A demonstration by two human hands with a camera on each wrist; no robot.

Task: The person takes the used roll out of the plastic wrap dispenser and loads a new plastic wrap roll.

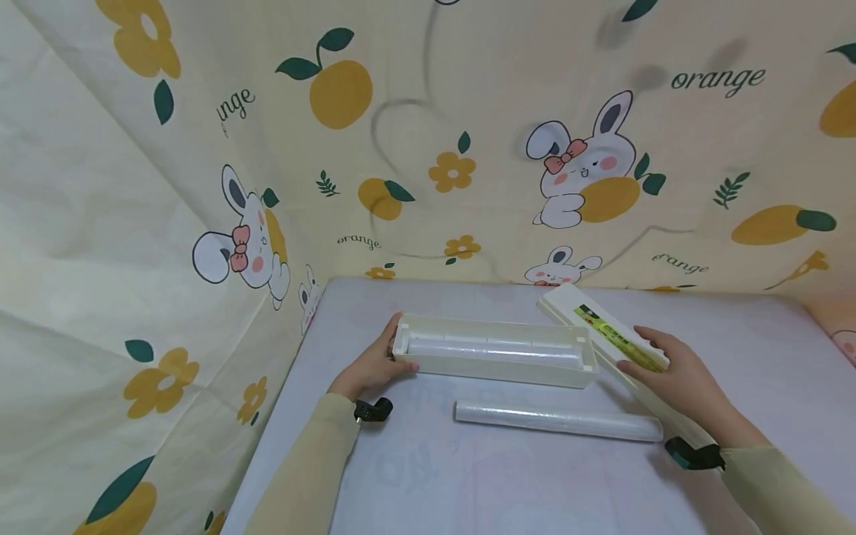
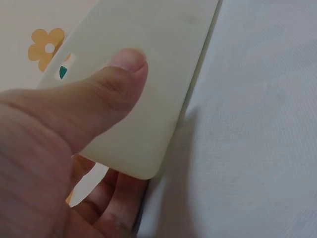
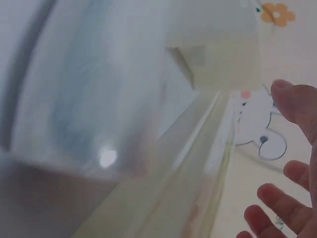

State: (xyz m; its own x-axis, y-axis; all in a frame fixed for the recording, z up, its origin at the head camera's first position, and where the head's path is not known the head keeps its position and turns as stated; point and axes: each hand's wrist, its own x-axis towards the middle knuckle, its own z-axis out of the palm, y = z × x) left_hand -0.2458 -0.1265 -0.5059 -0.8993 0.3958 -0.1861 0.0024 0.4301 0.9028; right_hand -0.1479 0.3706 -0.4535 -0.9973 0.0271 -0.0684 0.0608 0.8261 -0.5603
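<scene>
A long pale dispenser box (image 1: 495,371) stands on the table with its open top showing a roll of clear film (image 1: 495,351) inside. My left hand (image 1: 374,365) grips the box's left end. The left wrist view shows its thumb (image 2: 116,79) on the smooth front face and the fingers curled behind and underneath. Behind and right of the box lies its long lid (image 1: 562,301), with a green and yellow label (image 1: 618,338). Over the lid, my right hand (image 1: 692,383) spreads its fingers and holds nothing. A second film roll (image 1: 558,421) lies in front of the box.
White cloth covers the table (image 1: 414,468). A cream curtain (image 1: 495,89) printed with oranges, rabbits and flowers rises behind the table and along its left side. Black wrist cameras sit on both sleeves, the right one (image 1: 694,455) near the loose roll's end.
</scene>
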